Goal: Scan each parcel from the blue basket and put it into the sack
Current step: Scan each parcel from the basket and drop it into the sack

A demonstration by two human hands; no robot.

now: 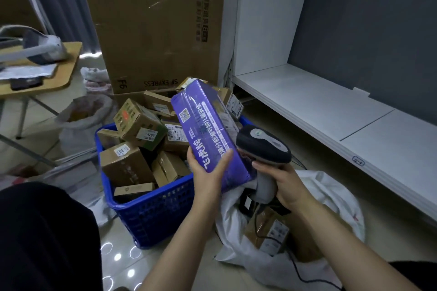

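Purple parcel [205, 130] in L grip [208, 176], beside scanner [262, 144].

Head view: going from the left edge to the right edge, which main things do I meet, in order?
Wooden table → blue basket → left hand holding the purple parcel → scanner held in the right hand → white shelf.

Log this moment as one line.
phase: scan | left hand holds purple parcel | right hand grips scanner | blue basket holds boxes | sack holds brown box
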